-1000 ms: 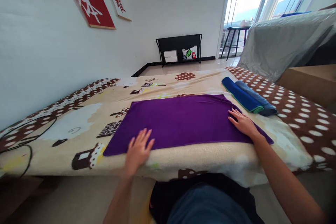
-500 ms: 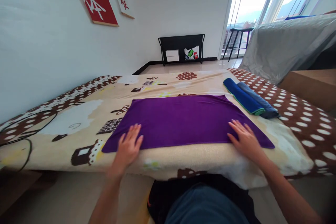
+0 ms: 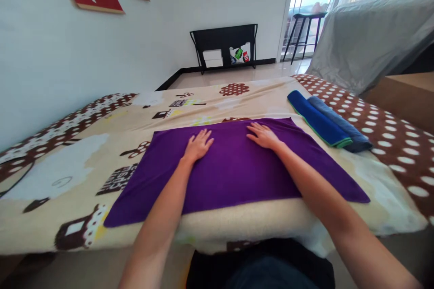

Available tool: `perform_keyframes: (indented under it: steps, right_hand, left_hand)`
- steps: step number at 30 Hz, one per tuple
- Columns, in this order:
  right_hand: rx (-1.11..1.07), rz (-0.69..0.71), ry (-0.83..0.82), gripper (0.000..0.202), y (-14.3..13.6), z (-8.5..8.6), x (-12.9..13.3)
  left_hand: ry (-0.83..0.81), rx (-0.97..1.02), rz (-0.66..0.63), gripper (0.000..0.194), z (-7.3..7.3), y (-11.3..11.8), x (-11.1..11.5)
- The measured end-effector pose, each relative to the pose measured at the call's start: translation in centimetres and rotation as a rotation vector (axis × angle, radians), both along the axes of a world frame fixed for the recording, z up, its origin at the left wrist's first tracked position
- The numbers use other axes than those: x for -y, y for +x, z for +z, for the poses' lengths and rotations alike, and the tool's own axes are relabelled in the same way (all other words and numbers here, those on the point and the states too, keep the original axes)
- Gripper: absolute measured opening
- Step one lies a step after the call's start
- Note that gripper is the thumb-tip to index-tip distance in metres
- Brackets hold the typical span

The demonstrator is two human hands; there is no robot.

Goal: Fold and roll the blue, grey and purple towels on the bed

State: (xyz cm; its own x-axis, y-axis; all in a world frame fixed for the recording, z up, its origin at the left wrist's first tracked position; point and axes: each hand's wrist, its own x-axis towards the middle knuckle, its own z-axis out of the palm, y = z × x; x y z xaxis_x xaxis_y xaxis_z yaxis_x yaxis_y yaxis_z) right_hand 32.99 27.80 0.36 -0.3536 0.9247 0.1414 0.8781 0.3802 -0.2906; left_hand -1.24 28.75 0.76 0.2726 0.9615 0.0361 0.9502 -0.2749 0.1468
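A purple cloth lies spread out flat on the patterned blanket. Near its far edge, left of the middle, my left hand rests palm down with its fingers apart. My right hand lies flat by the far edge, right of the middle, fingers spread. Neither hand grips anything. Both forearms reach over the cloth's near edge. To the right of the purple cloth, a rolled blue cloth with a green edge sits beside a rolled grey-blue cloth.
A black cable runs over the blanket at the left. Beyond the bed stand a black rack and a black stool. A brown box and a grey covered object are at the right.
Both hands have moved forward from the purple cloth's near edge to its far edge, and closer together. The view has shifted, and the cloth appears larger.
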Motion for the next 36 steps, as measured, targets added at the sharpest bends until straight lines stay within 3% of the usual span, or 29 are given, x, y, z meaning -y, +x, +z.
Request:
perform_keyframes:
  steps: [5,9,12,17,24,28,36]
  right_hand:
    - [0.032,-0.261,-0.012,0.061,12.6,-1.3,-2.2]
    - [0.037,-0.344,0.005,0.061,16.0,-2.6,-2.9]
    - [0.042,-0.366,0.035,0.054,16.2,-2.6,-3.9]
    - [0.073,-0.484,0.093,0.041,16.6,-1.2,-6.2]
    - [0.087,-0.507,-0.014,0.022,17.4,-0.2,-8.6]
    - [0.128,-0.603,0.085,0.026,16.8,-0.2,-8.2]
    - [0.218,-0.645,0.289,0.034,13.9,-0.6,-6.0]
  left_hand:
    - [0.017,-0.049,0.29,0.062,0.9,-11.2,-2.3]
    - [0.021,-0.072,0.417,0.065,0.6,-15.2,-3.7]
    - [0.01,-0.083,0.433,0.067,0.1,-15.9,-4.6]
    - [0.012,-0.091,0.42,0.069,-0.1,-16.3,-4.9]
    - [0.015,-0.103,0.404,0.067,-0.2,-17.0,-4.8]
    - [0.029,-0.096,0.444,0.069,-0.2,-17.0,-5.0]
    - [0.046,-0.07,0.518,0.071,0.3,-16.7,-5.4]
